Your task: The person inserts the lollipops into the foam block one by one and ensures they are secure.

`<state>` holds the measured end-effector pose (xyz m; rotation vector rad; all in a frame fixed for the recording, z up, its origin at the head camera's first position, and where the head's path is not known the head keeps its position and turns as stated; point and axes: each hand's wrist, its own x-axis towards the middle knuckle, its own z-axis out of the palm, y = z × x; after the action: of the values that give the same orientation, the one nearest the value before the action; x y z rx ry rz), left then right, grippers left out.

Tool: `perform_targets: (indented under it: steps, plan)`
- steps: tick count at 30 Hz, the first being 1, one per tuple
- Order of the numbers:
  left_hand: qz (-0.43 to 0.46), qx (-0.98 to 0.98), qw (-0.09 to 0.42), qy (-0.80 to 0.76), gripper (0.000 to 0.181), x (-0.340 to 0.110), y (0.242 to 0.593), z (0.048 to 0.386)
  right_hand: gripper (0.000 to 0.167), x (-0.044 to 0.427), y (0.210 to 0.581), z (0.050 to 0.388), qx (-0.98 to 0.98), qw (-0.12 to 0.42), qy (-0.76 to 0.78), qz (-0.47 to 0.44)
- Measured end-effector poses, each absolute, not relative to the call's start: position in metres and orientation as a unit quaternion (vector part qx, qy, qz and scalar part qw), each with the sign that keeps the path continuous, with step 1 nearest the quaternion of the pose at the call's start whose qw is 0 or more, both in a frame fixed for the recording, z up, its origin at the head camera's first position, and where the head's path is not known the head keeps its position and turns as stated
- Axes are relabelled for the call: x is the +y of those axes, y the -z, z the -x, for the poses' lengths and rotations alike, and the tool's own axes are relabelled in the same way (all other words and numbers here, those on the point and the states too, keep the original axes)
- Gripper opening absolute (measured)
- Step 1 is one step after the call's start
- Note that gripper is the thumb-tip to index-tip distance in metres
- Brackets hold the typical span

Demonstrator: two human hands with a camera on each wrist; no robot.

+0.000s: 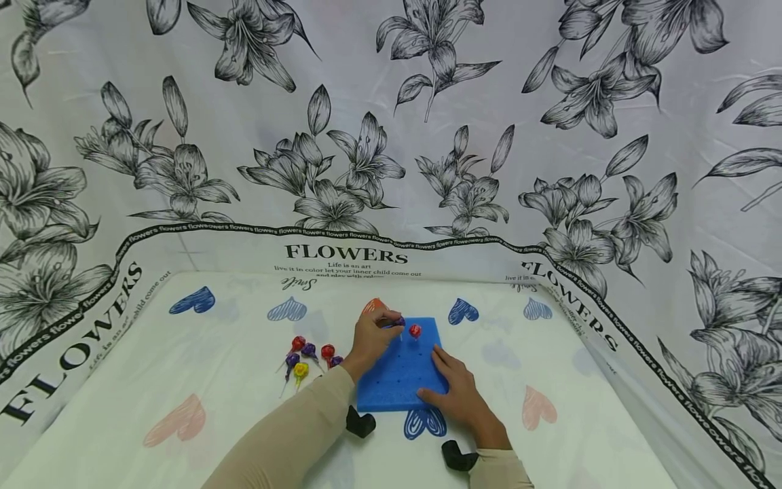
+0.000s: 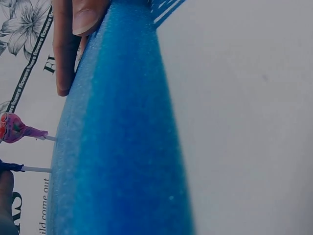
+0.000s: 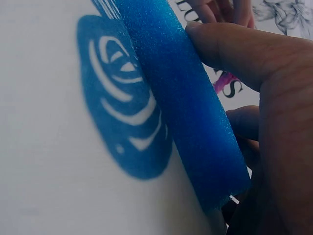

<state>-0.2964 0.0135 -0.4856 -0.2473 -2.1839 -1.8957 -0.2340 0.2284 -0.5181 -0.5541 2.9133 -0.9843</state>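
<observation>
Near the far left part of a blue foam block, my left hand pinches a purple-wrapped lollipop. In the left wrist view, this lollipop's white stick meets the foam's surface; how deep it sits cannot be told. Beside it a red lollipop stands upright in the foam, its pink wrapper twisted round the stick. My right hand rests on the block's near right part, thumb on top and fingers extended along the right side. Several small holes dot the foam.
Left of the block lie several loose lollipops: red, purple and yellow. A white cloth with printed hearts covers the table. Flower-printed fabric hangs behind. Black wrist-worn pieces show at both wrists.
</observation>
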Motion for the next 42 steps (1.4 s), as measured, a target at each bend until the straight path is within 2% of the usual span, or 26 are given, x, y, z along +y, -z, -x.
perform_targets:
  steps: [10, 23, 32, 38, 42]
  plan:
    - [0.059, -0.771, 0.111, 0.624, 0.019, 0.014, 0.492, 0.295, 0.089, 0.227, 0.519, 0.234, 0.93, 0.007, 0.316, 0.189]
    - [0.072, -0.781, 0.093, 0.613, 0.023, 0.007, 0.497, 0.29, 0.089, 0.225, 0.522, 0.233, 0.93, 0.016, 0.315, 0.19]
    - [0.094, -0.741, 0.107, 0.656, 0.027, -0.022, 0.463, 0.282, 0.09, 0.224, 0.517, 0.236, 0.93, 0.006, 0.314, 0.191]
    - [0.123, -0.72, 0.093, 0.677, 0.029, -0.047, 0.429, 0.268, 0.091, 0.227, 0.518, 0.237, 0.931, 0.008, 0.312, 0.187]
    - [0.136, -0.713, 0.09, 0.682, 0.031, -0.062, 0.426, 0.267, 0.091, 0.228, 0.52, 0.236, 0.931, 0.01, 0.315, 0.182]
